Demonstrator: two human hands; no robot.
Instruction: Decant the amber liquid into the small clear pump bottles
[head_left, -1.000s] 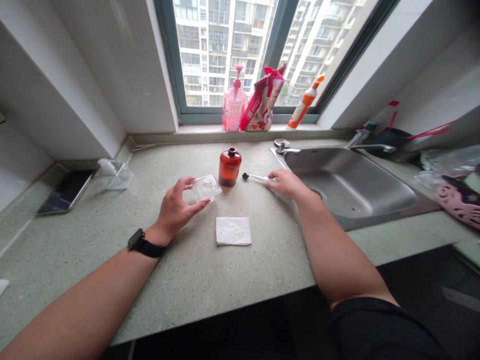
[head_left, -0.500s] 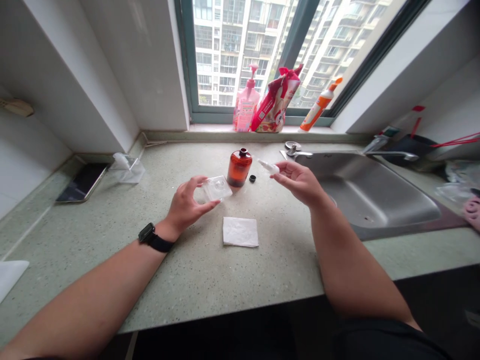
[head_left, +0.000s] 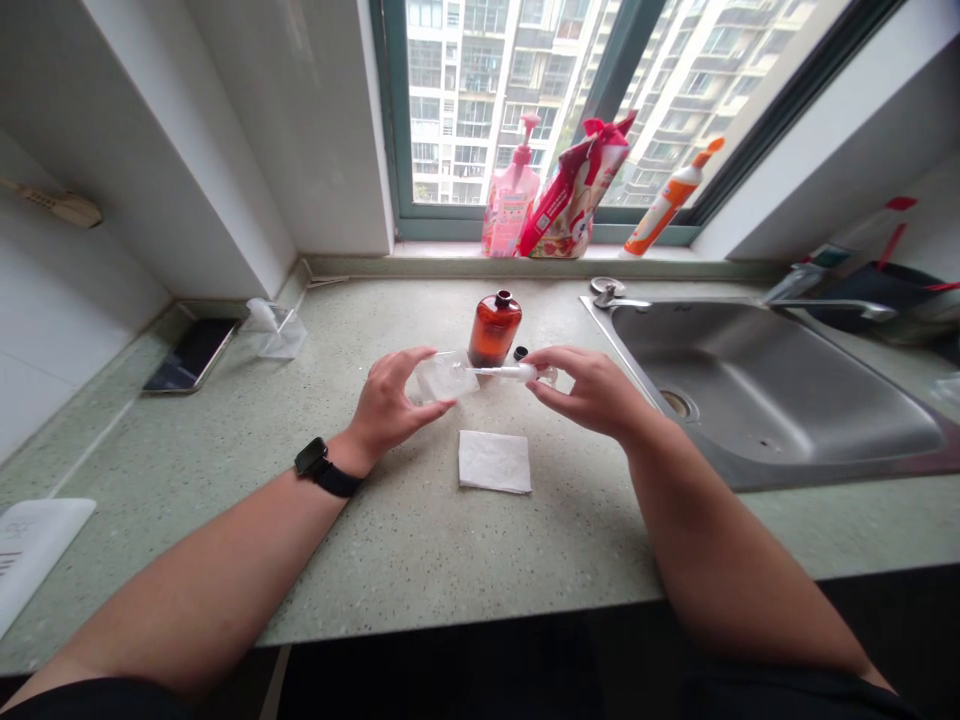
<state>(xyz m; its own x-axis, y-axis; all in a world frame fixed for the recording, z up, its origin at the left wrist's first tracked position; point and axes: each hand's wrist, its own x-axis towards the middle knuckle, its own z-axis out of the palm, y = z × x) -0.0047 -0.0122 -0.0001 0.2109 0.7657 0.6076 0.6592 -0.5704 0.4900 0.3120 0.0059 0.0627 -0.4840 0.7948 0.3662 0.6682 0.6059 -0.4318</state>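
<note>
My left hand (head_left: pixel 390 405) grips a small clear plastic case (head_left: pixel 444 377), held just above the speckled green counter (head_left: pixel 390 540). My right hand (head_left: pixel 592 392) pinches a thin white dropper (head_left: pixel 504 372) and holds it level, its tip reaching over the case. Right behind them an amber bottle (head_left: pixel 494 329) stands open, with its small black cap (head_left: pixel 520 353) lying on the counter beside it. A folded white tissue (head_left: pixel 495 461) lies flat in front of both hands.
A steel sink (head_left: pixel 757 385) with a tap takes up the right side. On the window sill stand a pink pump bottle (head_left: pixel 511 205), a red pouch (head_left: pixel 571 196) and an orange-white bottle (head_left: pixel 669 201). A phone (head_left: pixel 192 353) and a clear plastic holder (head_left: pixel 274 330) lie at the left.
My right hand picked the dropper up off the counter beside the sink and brought it left, level over the case in my left hand. The black cap stays by the bottle.
</note>
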